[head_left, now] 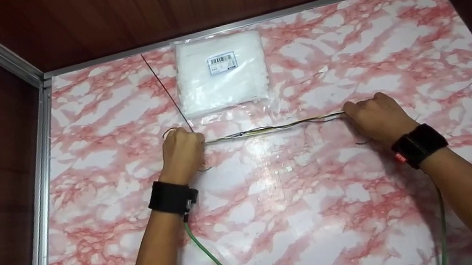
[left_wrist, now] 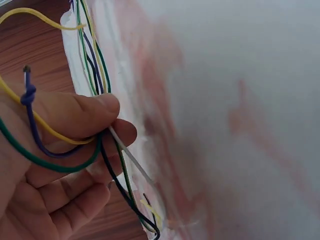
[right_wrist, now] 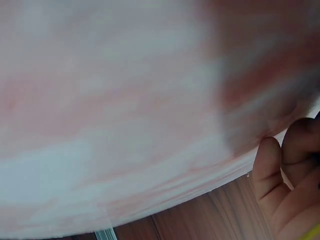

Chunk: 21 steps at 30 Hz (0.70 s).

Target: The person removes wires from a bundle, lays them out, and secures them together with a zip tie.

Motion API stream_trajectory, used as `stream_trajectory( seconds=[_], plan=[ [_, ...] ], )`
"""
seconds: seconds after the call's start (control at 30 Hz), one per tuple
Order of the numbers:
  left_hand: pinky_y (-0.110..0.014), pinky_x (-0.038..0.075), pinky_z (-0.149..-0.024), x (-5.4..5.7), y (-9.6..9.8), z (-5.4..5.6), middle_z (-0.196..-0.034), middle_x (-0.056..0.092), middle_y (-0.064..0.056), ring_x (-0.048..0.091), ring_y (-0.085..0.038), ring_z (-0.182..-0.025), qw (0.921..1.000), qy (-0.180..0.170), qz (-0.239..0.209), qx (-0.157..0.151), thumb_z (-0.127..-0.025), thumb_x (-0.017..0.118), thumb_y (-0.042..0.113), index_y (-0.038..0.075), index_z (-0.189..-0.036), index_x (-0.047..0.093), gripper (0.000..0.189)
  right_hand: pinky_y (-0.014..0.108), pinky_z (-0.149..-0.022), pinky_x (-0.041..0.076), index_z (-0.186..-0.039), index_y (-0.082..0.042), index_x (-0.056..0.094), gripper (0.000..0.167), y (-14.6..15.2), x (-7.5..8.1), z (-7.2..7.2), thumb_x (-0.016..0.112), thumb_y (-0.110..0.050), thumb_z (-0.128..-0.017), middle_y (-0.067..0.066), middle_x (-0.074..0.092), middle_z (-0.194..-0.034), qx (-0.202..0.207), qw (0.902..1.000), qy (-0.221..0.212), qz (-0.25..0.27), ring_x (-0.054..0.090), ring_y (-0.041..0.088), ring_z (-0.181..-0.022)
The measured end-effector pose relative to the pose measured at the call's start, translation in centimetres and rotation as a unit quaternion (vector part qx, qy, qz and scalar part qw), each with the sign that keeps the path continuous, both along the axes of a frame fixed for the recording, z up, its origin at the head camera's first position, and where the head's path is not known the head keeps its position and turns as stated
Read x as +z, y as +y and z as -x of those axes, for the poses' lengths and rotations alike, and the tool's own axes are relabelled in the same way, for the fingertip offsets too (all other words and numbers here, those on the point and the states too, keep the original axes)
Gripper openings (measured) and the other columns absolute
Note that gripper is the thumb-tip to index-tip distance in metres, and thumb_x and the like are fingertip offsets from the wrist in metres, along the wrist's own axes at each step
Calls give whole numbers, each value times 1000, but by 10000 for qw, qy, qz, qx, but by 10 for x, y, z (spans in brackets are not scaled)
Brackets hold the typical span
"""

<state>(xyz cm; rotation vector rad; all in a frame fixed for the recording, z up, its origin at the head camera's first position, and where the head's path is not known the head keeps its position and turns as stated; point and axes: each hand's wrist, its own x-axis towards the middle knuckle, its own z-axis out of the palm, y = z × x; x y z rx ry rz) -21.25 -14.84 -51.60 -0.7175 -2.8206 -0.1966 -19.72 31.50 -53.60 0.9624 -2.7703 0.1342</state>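
Note:
A bundle of thin wires (head_left: 273, 127) in several colours is stretched sideways between the two hands, over the table. My left hand (head_left: 182, 153) pinches its left part between thumb and fingers. In the left wrist view, yellow, green, purple, black and white wires (left_wrist: 132, 160) pass through this pinch, and one purple wire (left_wrist: 31, 112) has a small knot near its end. My right hand (head_left: 378, 117) grips the right part of the bundle. The right wrist view shows only curled fingers (right_wrist: 270, 175) at its edge; the grip itself is mostly hidden there.
Beyond the wires lies a clear plastic bag (head_left: 224, 88) of white material with a barcode label (head_left: 222, 63). A thin dark line (head_left: 165, 91) runs to the back edge. Dark wood panels (head_left: 205, 0) with metal rails enclose the pink marbled table (head_left: 297, 217). Green cables (head_left: 218, 261) trail from the wristbands.

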Motion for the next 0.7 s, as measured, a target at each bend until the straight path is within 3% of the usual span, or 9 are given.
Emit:
stream_trajectory(
  seconds=[0.17,0.47,0.7],
  plan=[
    [-47,43,-63,-3,3,3,-58,61,-12,56,-36,-61,9999,43,74,115,-77,64,-2,8,-62,70,19,40,-46,34,-80,-6,47,19,2,1,4,62,-14,-90,-5,32,-46,-46,9997,53,-245,35,16,-39],
    [-47,45,-62,-5,2,10,-62,64,-13,57,-35,-63,9980,58,235,592,-78,63,0,8,-63,69,18,34,-40,26,-79,-10,42,27,-1,1,7,64,-22,-91,-7,26,-53,234,9993,225,208,27,14,-40],
    [-48,46,-61,-3,-3,17,-63,65,-11,59,-35,-62,9975,-133,-165,669,-78,67,1,11,-64,72,18,32,-42,27,-86,-11,43,29,4,0,3,60,-33,-95,-4,32,-57,172,9989,-394,192,29,14,-41]
  ],
)
